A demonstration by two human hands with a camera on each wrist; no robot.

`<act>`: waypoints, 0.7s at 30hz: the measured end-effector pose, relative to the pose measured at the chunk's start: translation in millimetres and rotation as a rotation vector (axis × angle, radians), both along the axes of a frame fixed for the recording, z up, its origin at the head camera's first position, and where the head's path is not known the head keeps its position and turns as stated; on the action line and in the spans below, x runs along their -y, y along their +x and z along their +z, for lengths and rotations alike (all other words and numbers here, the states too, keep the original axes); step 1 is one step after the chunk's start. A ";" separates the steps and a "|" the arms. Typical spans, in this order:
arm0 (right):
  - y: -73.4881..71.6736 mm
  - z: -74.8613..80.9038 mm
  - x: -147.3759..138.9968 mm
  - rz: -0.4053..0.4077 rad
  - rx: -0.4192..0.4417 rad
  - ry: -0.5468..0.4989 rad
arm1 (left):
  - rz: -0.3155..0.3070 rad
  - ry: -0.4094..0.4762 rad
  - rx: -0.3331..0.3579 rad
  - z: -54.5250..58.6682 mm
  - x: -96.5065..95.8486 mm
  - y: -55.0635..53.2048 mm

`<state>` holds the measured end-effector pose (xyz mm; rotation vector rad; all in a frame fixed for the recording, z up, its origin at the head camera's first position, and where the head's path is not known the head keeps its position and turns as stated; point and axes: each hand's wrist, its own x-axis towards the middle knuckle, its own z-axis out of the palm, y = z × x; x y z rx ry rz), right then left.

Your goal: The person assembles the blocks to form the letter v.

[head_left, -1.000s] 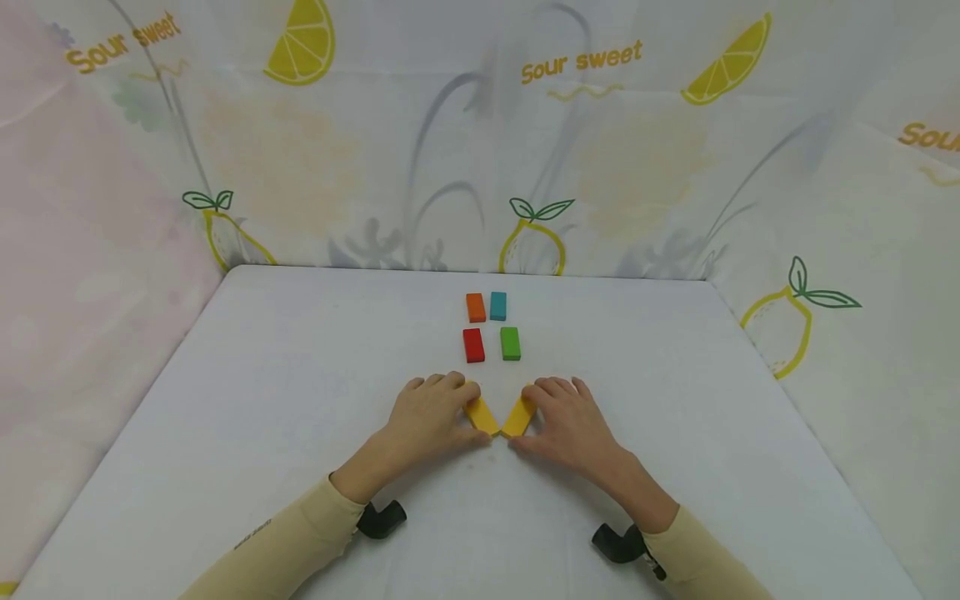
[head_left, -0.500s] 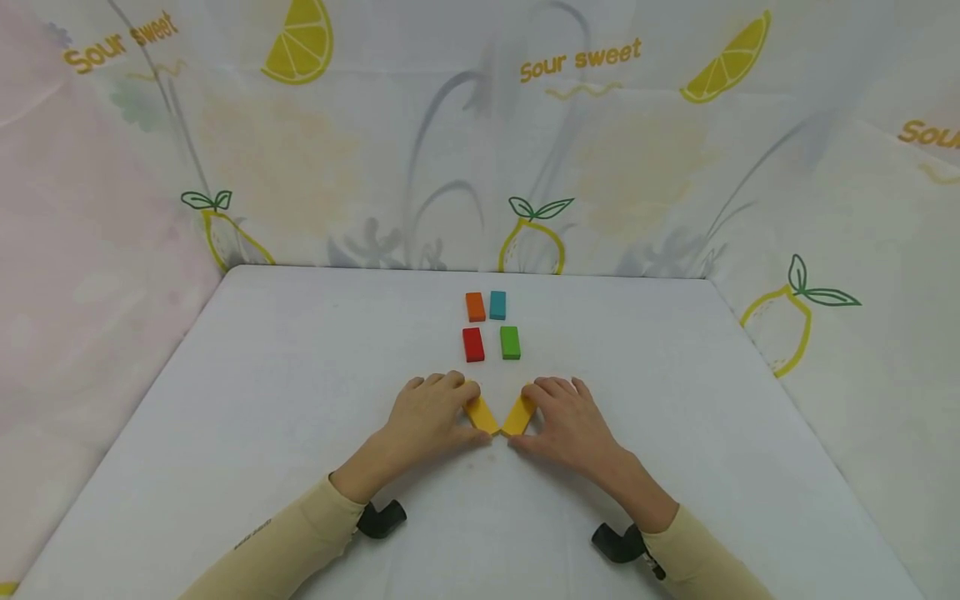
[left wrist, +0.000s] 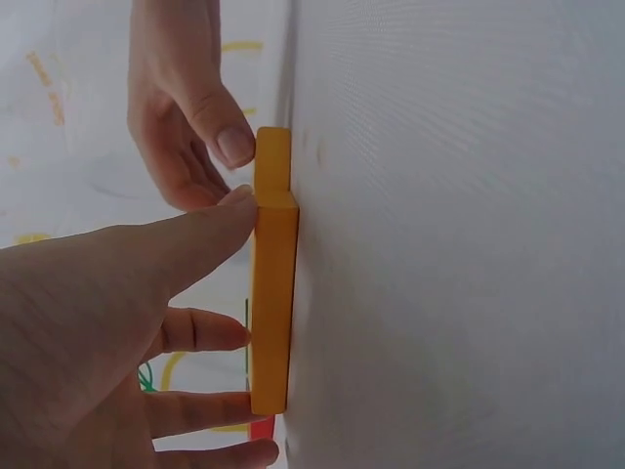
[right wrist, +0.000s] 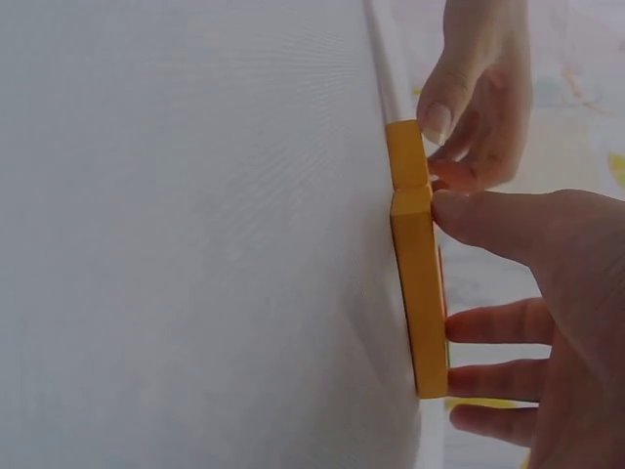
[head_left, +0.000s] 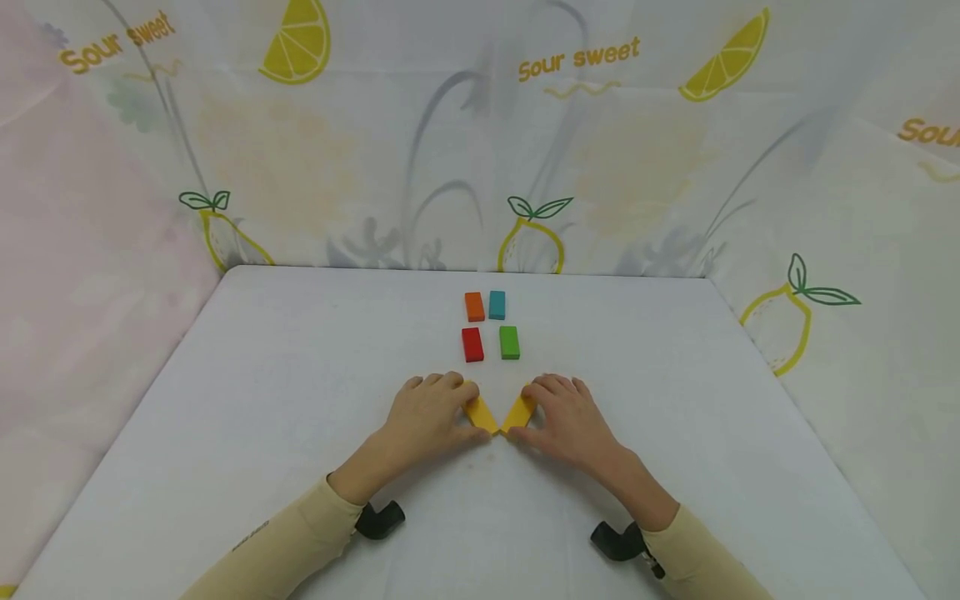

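Two yellow rectangular blocks lie flat on the white table in a V, their near ends meeting. My left hand [head_left: 429, 418] pinches the left yellow block [head_left: 482, 416] between the thumb at its near end and fingers at its far end. In the same way my right hand [head_left: 568, 421] grips the right yellow block [head_left: 519, 412]. The left wrist view shows the left block [left wrist: 273, 313] side-on, the thumb at its near corner. In the right wrist view, fingertips touch the right block's [right wrist: 422, 303] side. Fingers hide the far ends in the head view.
Beyond the hands lie a red block [head_left: 472, 345] and a green block [head_left: 509, 342]. Farther back are an orange block [head_left: 474, 307] and a blue block [head_left: 497, 305]. A lemon-printed cloth [head_left: 637, 167] hangs behind the table [head_left: 300, 350].
My right thumb has shifted slightly forward along the near end of its yellow block. Both hands otherwise keep their places, and the blocks look still.
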<state>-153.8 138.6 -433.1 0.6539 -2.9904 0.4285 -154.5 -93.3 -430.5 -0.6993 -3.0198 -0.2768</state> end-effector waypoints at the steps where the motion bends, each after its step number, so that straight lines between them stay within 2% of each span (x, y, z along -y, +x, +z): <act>1: 0.1 0.4 0.3 -0.002 0.003 -0.003 | 0.001 -0.001 -0.004 -0.2 0.1 0.0; 7: 0.2 1.5 1.7 -0.008 0.005 -0.030 | -0.001 -0.016 -0.026 -0.5 -0.1 0.2; 14: -0.2 0.1 1.9 -0.013 0.010 -0.048 | 0.006 0.000 0.016 2.4 -1.4 2.1; 21: -9.6 1.1 -2.7 -0.002 -0.035 -0.120 | -0.023 0.022 -0.009 3.6 -3.0 3.9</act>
